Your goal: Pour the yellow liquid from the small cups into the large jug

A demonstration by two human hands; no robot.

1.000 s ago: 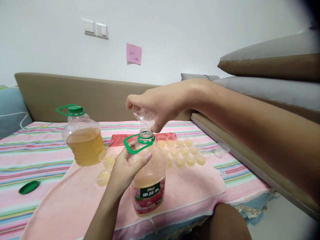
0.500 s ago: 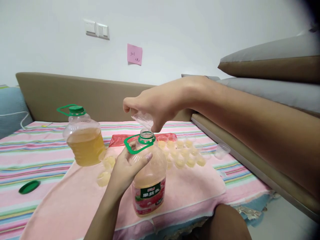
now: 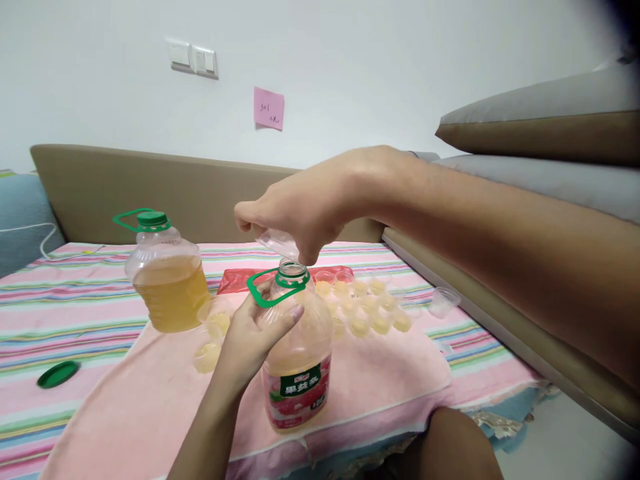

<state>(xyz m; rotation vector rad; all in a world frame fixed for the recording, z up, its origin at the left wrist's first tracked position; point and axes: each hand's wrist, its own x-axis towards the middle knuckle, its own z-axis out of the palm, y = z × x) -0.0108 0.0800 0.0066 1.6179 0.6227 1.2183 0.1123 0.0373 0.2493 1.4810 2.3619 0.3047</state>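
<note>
A large clear juice bottle (image 3: 300,340) with a red and green label stands upright and uncapped, a little pale yellow liquid low inside. My left hand (image 3: 260,327) is closed around its upper side, just under the green carry handle (image 3: 261,291). Over the bottle's mouth, my right hand (image 3: 300,213) grips a clear plastic cup (image 3: 278,244), tilted with its rim close to the neck. Any liquid in the cup is hard to make out. Behind the bottle stand several small clear cups (image 3: 360,325) of yellow liquid in rows.
A second bottle (image 3: 170,293), capped and partly full, stands at the left. A green lid (image 3: 58,375) lies on the striped cloth (image 3: 30,327). More filled cups (image 3: 206,358) stand left of my left hand. An empty cup (image 3: 444,302) sits right, near stacked cushions (image 3: 545,107).
My right hand has shifted slightly left and tipped the clear cup flatter over the bottle's mouth. My left hand and the bottle are almost unmoved.
</note>
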